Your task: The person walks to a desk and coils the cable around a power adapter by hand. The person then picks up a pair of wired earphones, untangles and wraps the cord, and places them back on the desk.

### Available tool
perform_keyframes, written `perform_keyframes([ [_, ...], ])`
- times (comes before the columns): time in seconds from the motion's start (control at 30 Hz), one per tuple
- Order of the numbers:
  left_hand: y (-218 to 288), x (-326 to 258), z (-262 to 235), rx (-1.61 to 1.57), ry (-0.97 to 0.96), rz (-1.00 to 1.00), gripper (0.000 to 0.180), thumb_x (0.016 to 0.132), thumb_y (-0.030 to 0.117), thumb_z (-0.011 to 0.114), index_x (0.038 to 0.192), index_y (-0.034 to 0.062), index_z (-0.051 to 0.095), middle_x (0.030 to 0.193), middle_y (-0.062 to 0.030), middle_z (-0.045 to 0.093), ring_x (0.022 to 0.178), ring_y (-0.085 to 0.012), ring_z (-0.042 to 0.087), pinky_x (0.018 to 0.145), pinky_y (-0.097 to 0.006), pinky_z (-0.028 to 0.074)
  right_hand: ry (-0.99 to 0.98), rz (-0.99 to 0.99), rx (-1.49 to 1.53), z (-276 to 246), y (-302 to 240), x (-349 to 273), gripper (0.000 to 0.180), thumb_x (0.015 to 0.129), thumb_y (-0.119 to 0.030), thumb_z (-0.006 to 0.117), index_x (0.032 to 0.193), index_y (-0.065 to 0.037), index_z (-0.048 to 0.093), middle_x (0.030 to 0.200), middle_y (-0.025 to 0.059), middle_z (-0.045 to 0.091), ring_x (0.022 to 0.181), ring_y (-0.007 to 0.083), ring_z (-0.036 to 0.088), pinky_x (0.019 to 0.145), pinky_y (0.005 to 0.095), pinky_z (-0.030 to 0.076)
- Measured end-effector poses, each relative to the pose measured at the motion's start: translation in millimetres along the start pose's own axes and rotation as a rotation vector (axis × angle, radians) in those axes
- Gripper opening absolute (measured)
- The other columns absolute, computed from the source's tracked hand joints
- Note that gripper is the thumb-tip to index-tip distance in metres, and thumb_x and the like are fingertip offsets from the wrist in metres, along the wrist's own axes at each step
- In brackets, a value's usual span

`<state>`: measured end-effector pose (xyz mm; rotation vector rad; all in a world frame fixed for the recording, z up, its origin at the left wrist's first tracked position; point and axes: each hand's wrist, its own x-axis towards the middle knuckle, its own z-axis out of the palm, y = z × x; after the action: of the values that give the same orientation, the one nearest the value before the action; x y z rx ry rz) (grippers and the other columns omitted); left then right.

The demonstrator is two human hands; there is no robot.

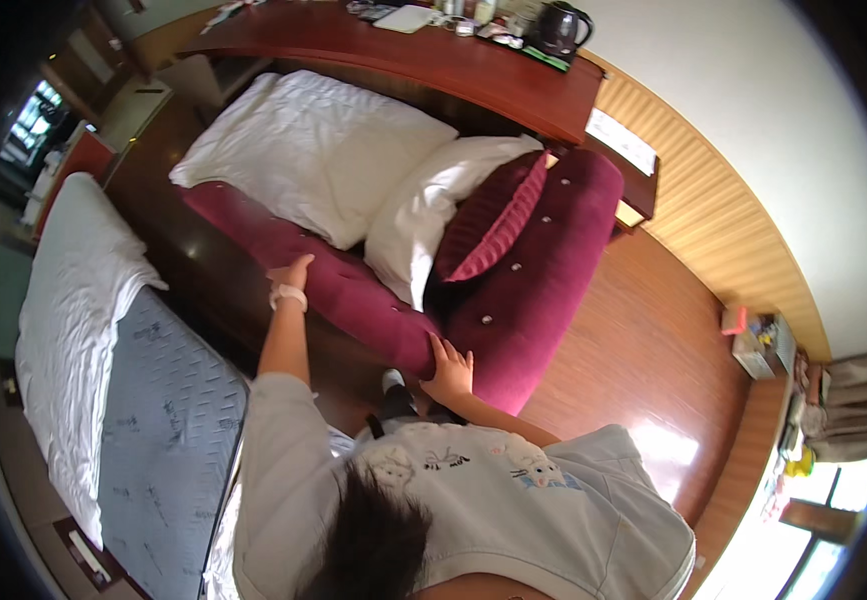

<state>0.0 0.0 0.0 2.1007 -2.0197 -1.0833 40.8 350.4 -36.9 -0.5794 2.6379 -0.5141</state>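
A dark magenta velvet sofa (578,215) with button tufting stands before me, its long back toward me. My left hand (291,278), a pale band around its wrist, rests on the top edge of the sofa back, thumb apart from the fingers. Farther right, my right hand (450,372) lies on the corner where back and arm meet, fingers spread over the velvet. On the seat are a crumpled white quilt (303,140), a white pillow (433,205) and a ribbed magenta cushion (498,215) leaning against the right arm.
A bed with a bare grey mattress (168,430) and a bunched white cover (73,310) stands at left. Beyond the sofa runs a red-brown desk (393,55) bearing a black kettle (558,28). Wooden floor (643,340) extends right toward a box (765,348) by the wall.
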Motion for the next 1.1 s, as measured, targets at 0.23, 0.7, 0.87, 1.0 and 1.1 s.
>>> perform_keyframes([
  [0.23, -23.6, 99.7, 11.4, -0.286, -0.305, -0.012, 0.071, 0.061, 0.040, 0.076, 0.111, -0.0058, 0.054, 0.120, -0.0205, 0.053, 0.106, -0.0363, 0.053, 0.088, -0.042, 0.044, 0.043, -0.090, 0.056, 1.1, -9.0, 4.9, 0.094, 0.058, -0.037, 0.074, 0.138, -0.020, 0.028, 0.129, 0.0173, 0.045, 0.116, 0.0340, 0.047, 0.102, 0.0469, 0.030],
  [0.7, -13.1, 60.5, 9.7, -0.469, -0.254, -0.119, 0.063, 0.063, 0.020, 0.074, 0.117, -0.0053, 0.052, 0.126, -0.0196, 0.050, 0.107, -0.0320, 0.052, 0.091, -0.041, 0.041, -0.071, -0.262, -0.052, 8.9, 19.8, 21.0, 0.086, 0.068, -0.041, 0.066, 0.137, -0.006, 0.028, 0.106, 0.0174, 0.056, 0.088, 0.0298, 0.063, 0.068, 0.0396, 0.053],
  [0.87, -27.5, 62.5, 3.5, -0.519, -0.223, -0.142, 0.064, 0.063, 0.017, 0.073, 0.117, -0.0070, 0.051, 0.128, -0.0206, 0.047, 0.112, -0.0315, 0.049, 0.095, -0.039, 0.038, 0.003, -0.354, -0.043, 19.0, 26.7, 23.3, 0.077, 0.073, -0.036, 0.060, 0.138, -0.009, 0.028, 0.108, 0.0187, 0.055, 0.089, 0.0293, 0.063, 0.066, 0.0398, 0.053],
  [1.0, -25.1, 48.0, 9.9, -0.631, -0.272, -0.094, 0.063, 0.063, 0.014, 0.072, 0.118, -0.0085, 0.050, 0.130, -0.0206, 0.046, 0.114, -0.0304, 0.048, 0.095, -0.038, 0.038, -0.034, -0.339, -0.054, 17.2, 39.7, 27.6, 0.073, 0.076, -0.034, 0.057, 0.138, -0.010, 0.028, 0.111, 0.0198, 0.054, 0.088, 0.0291, 0.063, 0.065, 0.0399, 0.054],
  [1.1, -31.8, 51.9, 18.1, -0.609, -0.214, -0.125, 0.060, 0.063, 0.013, 0.073, 0.115, -0.0087, 0.053, 0.126, -0.0199, 0.049, 0.112, -0.0293, 0.050, 0.094, -0.038, 0.038, -0.018, -0.344, -0.078, 12.0, 44.2, 25.0, 0.070, 0.078, -0.033, 0.055, 0.138, -0.011, 0.028, 0.113, 0.0208, 0.053, 0.087, 0.0291, 0.063, 0.063, 0.0397, 0.054],
])
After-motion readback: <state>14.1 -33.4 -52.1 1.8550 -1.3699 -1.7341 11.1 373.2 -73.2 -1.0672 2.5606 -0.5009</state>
